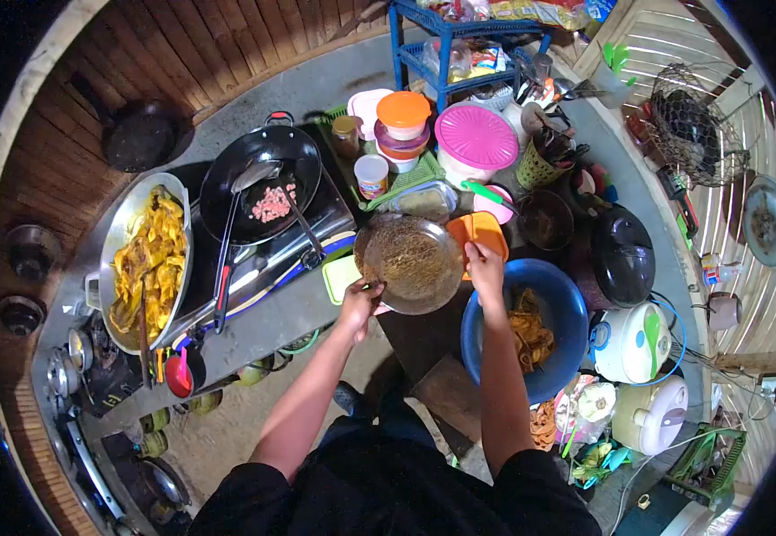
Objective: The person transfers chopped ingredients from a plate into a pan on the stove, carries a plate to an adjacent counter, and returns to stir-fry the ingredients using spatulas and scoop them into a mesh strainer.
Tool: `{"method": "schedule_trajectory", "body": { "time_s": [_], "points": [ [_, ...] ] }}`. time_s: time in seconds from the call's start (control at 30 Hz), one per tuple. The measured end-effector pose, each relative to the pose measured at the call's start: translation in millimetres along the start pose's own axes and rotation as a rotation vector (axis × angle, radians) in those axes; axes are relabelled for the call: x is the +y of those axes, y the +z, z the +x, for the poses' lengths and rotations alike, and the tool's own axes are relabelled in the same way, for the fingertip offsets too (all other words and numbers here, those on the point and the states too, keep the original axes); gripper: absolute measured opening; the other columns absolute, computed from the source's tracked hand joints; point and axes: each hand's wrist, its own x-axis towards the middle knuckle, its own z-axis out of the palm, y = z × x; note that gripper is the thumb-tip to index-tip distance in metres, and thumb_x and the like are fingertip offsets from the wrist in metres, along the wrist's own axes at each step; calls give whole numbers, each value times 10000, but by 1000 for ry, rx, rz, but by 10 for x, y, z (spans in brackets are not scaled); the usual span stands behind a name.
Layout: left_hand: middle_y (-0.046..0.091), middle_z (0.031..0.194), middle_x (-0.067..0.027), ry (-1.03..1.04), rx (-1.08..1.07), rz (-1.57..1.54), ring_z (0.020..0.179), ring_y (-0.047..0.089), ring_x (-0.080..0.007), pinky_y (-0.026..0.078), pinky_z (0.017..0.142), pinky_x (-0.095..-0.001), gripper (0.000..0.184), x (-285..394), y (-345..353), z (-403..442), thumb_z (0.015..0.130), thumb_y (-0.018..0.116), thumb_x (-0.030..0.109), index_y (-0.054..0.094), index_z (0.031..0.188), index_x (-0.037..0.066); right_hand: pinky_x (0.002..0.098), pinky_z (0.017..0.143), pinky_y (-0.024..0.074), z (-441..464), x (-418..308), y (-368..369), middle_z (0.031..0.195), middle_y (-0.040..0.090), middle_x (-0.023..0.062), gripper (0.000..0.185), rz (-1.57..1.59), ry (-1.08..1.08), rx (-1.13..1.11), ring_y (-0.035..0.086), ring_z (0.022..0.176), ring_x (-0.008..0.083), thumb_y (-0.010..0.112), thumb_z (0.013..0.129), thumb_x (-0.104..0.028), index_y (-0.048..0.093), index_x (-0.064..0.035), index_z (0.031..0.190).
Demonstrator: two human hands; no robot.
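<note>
A round, brownish see-through dish (410, 263), a plate or a lid, is held level between my hands. My left hand (360, 309) grips its lower-left rim, thumb on top. My right hand (486, 272) is closed at its right rim. Just beyond those fingers is an orange square lid (480, 230); whether they touch it I cannot tell. A lime-green square item (341, 277) is partly hidden by the dish. Below my right hand sits a blue basin (471, 344) with yellow-brown pieces of food (528, 332) inside.
A black wok (218, 192) with chopped pink pieces (271, 204) and a ladle rests on the stove. To its left is a large pan (187, 246) of yellow chicken. Tubs, including a pink-lidded container (475, 137), stand behind. Rice cookers (635, 342) line the right side.
</note>
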Motion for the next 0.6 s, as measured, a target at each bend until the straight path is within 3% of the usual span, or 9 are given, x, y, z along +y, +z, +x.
{"method": "schedule_trajectory", "body": {
  "time_s": [0.1, 0.17, 0.2, 0.23, 0.33, 0.47, 0.53, 0.6],
  "points": [
    [634, 1066, -106, 8, -46, 23, 850, 634, -201, 551, 712, -334, 271, 67, 5, -216, 935, 552, 82, 542, 1196, 11, 264, 552, 469, -308, -236, -116, 784, 678, 73, 379, 166, 161, -133, 591, 673, 111, 610, 928, -320, 669, 18, 1087],
    [644, 969, -64, 14, -22, 40, 736, 625, -156, 567, 666, -306, 236, 154, 34, -404, 937, 557, 84, 574, 1165, 25, 215, 466, 385, -505, -298, -122, 698, 582, -30, 284, 260, 126, -68, 474, 535, 46, 600, 947, -261, 692, -15, 1056],
    [645, 959, -58, 24, -42, 32, 733, 618, -149, 564, 664, -304, 212, 108, -27, -423, 931, 564, 91, 590, 1133, 31, 213, 462, 377, -634, -429, -172, 697, 565, -42, 276, 347, 206, -65, 467, 546, 43, 599, 946, -249, 689, -18, 1067],
    [645, 959, -58, 30, -64, 38, 733, 618, -149, 564, 664, -304, 212, 110, -60, -495, 931, 564, 91, 590, 1133, 31, 264, 525, 464, -748, -486, -243, 873, 674, 49, 339, 318, 232, -96, 580, 664, 96, 600, 936, -276, 665, 9, 1108],
    [651, 952, -62, 32, -105, 104, 740, 616, -136, 557, 658, -285, 166, 93, -220, -663, 927, 570, 99, 608, 1076, 37, 265, 505, 469, -1150, -589, -352, 838, 657, 38, 316, 375, 237, -91, 590, 632, 112, 588, 942, -232, 642, -5, 1155],
    [665, 960, -73, 48, -245, 110, 727, 627, -130, 549, 655, -286, 179, 159, -373, -1040, 932, 560, 92, 596, 1096, 29, 268, 502, 509, -1735, -646, -400, 907, 641, 63, 332, 384, 217, -8, 597, 687, 120, 617, 916, -202, 615, 1, 1178],
    [672, 990, -75, 50, -300, 163, 744, 633, -136, 542, 671, -292, 196, 154, -486, -1191, 936, 549, 90, 592, 1120, 38, 245, 578, 476, -2109, -797, -426, 906, 617, 19, 335, 459, 263, 25, 573, 824, 93, 616, 911, -160, 600, -18, 1214],
    [683, 999, -62, 56, -354, 244, 754, 638, -133, 528, 687, -293, 205, 156, -610, -1359, 940, 540, 93, 599, 1132, 53, 249, 591, 480, -2420, -662, -367, 924, 624, 21, 348, 450, 218, 96, 578, 842, 98, 624, 903, -147, 590, -21, 1225]
  ]
}}
